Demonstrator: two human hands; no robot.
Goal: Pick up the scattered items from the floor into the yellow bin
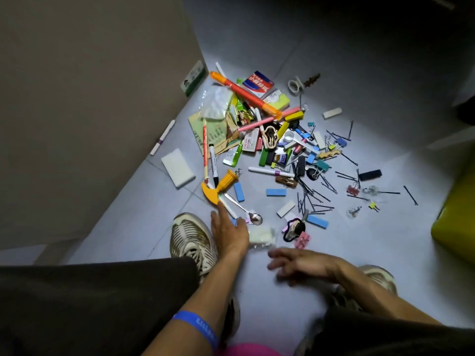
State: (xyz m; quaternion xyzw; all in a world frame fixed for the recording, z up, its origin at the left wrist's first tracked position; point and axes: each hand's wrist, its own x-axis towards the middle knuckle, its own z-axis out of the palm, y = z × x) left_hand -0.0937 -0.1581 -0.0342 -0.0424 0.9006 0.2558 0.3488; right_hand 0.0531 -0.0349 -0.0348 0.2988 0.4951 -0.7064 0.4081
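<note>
**Two empty hands at the near edge of the pile**

We see the left hand (228,231) stretched forward with its fingers straight and spread, holding nothing; its fingertips lie over the near end of a white pen (227,205) that runs away from us toward the yellow toy hammer (218,187), and we cannot tell whether they touch it; just right of that hand lie a metal spoon (246,210), its bowl nearest us and its handle slanting up and left, and a small clear packet (262,237) close beside the thumb side of the palm; the right hand (298,263) hangs lower, fingers loosely open and blurred, gripping nothing, pointing left across the floor (282,304).

The scattered items (282,150) spread ahead of both hands, from the long orange tube (246,95) at the far side to the black hairpins (313,199) on the right; the yellow bin (457,222) shows only as a corner at the right edge, well apart from both hands and on the right hand's side.

We judge the task barely begun, since the heap looks whole; the nearest pickings, pen, spoon and packet, lie at the left hand, with the long axes of pen and spoon running roughly away from us, so a pinch across them would suit; the carry to the bin would then cross to the right.
</note>
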